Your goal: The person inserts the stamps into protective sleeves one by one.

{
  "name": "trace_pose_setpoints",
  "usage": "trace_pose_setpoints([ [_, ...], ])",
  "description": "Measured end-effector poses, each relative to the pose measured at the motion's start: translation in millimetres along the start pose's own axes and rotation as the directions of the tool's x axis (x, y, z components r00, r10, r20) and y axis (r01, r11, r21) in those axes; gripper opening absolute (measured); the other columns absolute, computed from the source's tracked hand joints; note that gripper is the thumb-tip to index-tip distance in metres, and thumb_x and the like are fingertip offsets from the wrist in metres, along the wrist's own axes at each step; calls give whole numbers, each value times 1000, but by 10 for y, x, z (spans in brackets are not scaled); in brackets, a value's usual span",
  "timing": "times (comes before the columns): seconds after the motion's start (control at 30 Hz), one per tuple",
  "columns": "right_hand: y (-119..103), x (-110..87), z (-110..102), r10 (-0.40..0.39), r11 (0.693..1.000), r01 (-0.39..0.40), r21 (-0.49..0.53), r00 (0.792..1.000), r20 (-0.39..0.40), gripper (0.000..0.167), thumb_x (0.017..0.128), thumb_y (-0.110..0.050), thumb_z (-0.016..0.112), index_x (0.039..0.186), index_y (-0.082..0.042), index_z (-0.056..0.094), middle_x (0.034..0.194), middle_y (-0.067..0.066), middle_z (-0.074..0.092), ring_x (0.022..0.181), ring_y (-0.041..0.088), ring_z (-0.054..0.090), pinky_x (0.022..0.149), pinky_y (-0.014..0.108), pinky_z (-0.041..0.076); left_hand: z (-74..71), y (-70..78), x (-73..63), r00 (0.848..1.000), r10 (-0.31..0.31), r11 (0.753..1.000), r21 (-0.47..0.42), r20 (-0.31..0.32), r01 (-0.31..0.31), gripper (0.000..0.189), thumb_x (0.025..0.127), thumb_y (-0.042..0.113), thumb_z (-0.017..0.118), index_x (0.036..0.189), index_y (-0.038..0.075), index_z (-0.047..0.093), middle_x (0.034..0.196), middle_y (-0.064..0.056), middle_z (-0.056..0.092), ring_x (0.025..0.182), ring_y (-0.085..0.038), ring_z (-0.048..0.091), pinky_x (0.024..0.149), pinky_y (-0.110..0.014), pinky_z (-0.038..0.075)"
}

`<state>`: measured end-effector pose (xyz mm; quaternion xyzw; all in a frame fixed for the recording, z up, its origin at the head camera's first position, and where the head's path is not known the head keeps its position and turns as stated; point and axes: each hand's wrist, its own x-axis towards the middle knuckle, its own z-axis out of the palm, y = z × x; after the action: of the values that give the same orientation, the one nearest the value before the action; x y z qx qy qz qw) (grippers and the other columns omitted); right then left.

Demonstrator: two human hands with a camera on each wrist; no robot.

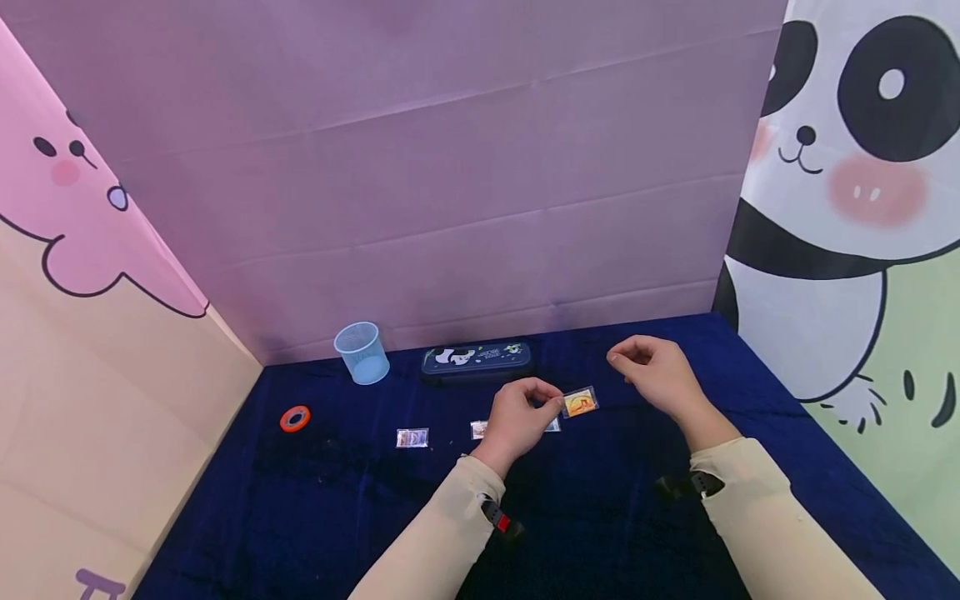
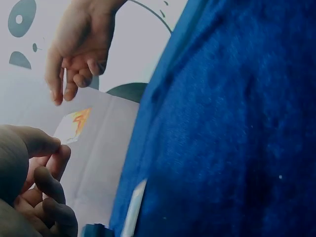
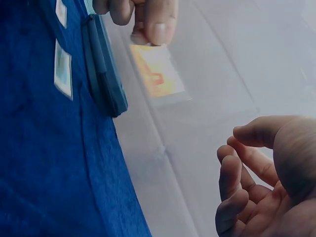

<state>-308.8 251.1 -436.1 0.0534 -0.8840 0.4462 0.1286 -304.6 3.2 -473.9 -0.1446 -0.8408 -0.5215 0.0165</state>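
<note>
My left hand point(image 1: 522, 415) pinches a small yellow-orange picture card in a clear sleeve point(image 1: 581, 402) by its edge, between thumb and index finger. The card is held up above the cloth, and the right wrist view shows its orange picture side. To the right of the card, apart from it, my right hand point(image 1: 656, 377) hangs in the air with loosely curled fingers and nothing visible between them. Under and beside the left hand lie a card point(image 1: 478, 430) and another card point(image 3: 62, 69), both partly hidden in the head view. A purplish card point(image 1: 412, 438) lies farther left.
A dark blue pencil case with pandas point(image 1: 477, 361) lies at the back, behind the left hand. Left of it stands a light blue plastic cup point(image 1: 362, 354). An orange roll of tape point(image 1: 295, 418) lies at the left. Dark blue cloth point(image 1: 360, 517) covers the table.
</note>
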Motion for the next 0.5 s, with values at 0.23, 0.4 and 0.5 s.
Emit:
trace_pose_setpoints([
  [0.23, 115, 28, -39, 39, 999, -38, -30, 999, 29, 26, 105, -29, 67, 114, -6, 75, 102, 13, 71, 81, 26, 63, 73, 37, 53, 119, -80, 127, 999, -33, 998, 56, 25, 31, 5, 95, 24, 80, 93, 28, 77, 85, 13, 67, 76, -11, 59, 64, -30, 50],
  [0.4, 171, 44, -46, 79, 995, -75, -64, 996, 50, 24, 105, -29, 67, 113, -7, 74, 101, 14, 70, 82, 27, 62, 73, 38, 53, 194, -86, 180, 994, -95, 991, 95, 56, 89, 3, 95, 28, 80, 94, 28, 77, 86, 15, 67, 75, -11, 61, 65, -32, 52],
  [0.5, 209, 39, -42, 106, 990, -99, -99, 992, 68, 24, 104, -28, 67, 113, -7, 74, 104, 14, 70, 85, 27, 63, 76, 41, 55, 235, -82, 182, 990, -128, 984, 130, 51, 120, 5, 95, 28, 80, 92, 30, 76, 85, 15, 67, 71, -11, 62, 63, -33, 52],
])
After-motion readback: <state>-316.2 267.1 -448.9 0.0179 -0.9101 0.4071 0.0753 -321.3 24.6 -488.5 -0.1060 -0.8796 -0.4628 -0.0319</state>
